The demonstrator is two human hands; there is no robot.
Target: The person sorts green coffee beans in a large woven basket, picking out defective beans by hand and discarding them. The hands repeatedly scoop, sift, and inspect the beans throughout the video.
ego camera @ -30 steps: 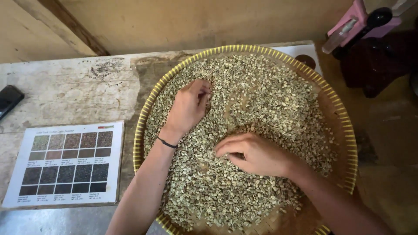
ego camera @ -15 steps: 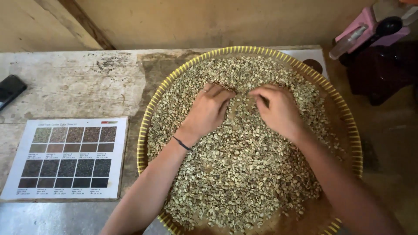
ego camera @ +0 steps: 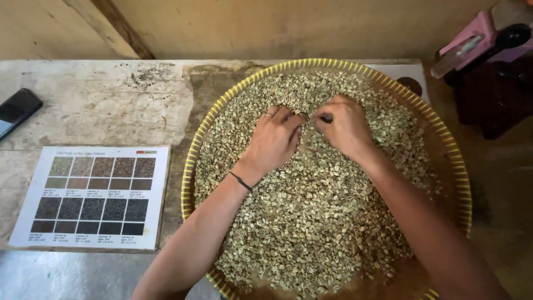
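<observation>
A big round woven tray with a yellow rim (ego camera: 191, 161) holds a thick layer of pale green beans (ego camera: 316, 222). Both hands rest on the beans in the far half of the tray, almost touching. My left hand (ego camera: 275, 139) lies palm down with its fingertips dug into the beans; it wears a ring, and a thin dark band circles the wrist. My right hand (ego camera: 345, 129) sits just to its right, thumb and forefinger pinched on a small dark bean (ego camera: 327, 118).
A printed chart of photo squares (ego camera: 91, 195) lies on the worn table left of the tray. A dark phone (ego camera: 16, 109) sits at the far left edge. Pink and dark objects (ego camera: 488, 50) crowd the right side. A wooden wall stands behind.
My right hand has moved from the middle of the tray up to the far side beside my left hand. Both hands have drawn together, and the right now pinches a dark bean.
</observation>
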